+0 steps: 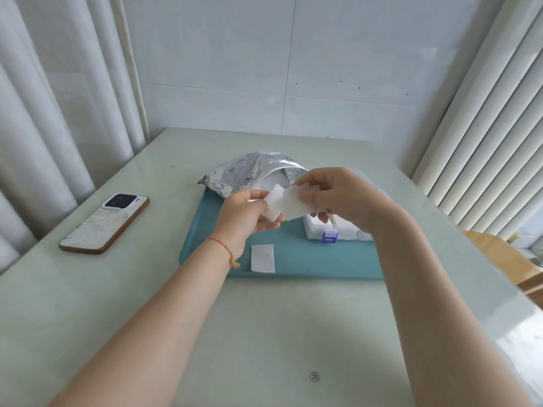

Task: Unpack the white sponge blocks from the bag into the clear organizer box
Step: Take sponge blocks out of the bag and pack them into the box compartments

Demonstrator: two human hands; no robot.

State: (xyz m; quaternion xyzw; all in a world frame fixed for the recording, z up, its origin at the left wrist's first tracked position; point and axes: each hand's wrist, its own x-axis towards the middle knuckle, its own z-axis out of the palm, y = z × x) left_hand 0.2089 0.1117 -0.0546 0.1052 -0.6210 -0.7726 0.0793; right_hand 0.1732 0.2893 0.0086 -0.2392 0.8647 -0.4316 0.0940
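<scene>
Phone (104, 223) lies on desk (164, 304) at left, well apart from teal mat (293, 257). Left hand (249, 217) pinches a small white sponge block (273, 205); right hand (338, 195) pinches a larger flat one (295, 205), both held over mat, blocks touching. Silver printed bag (244, 174) lies open behind hands; one flat white block (262, 258) rests on mat; clear organizer box (332, 230), blue latch, sits at right, partly hidden by right hand.

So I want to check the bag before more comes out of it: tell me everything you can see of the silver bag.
The silver bag looks like crinkled metallic foil printed with small blue doodles. It lies on its side at the far left of the teal mat, its mouth open toward the person, showing white inside. The left hand and right hand hold white sponge pieces just in front of the mouth, hiding part of it.
</scene>
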